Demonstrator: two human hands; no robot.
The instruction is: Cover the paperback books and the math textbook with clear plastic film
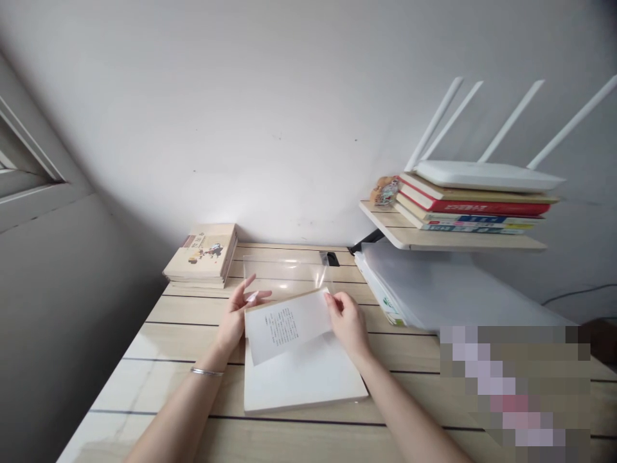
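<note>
A white book [303, 376] lies flat on the wooden desk [164, 347] in front of me. Its printed cover flap [289, 325] is folded over the top. A clear plastic sheet [284, 273] stands up behind the book's far edge. My left hand [236, 315] touches the flap's left corner with fingers spread, thumb and forefinger near the plastic's edge. My right hand [348, 321] pinches the flap and plastic at the right corner. A thin bracelet [206, 372] sits on my left wrist.
A small stack of illustrated books [205, 254] lies at the desk's far left. A pile of white sheets [434, 289] sits at the right under a wall shelf [448, 239] holding books [467, 209] and a white router [482, 173]. The wall runs close behind.
</note>
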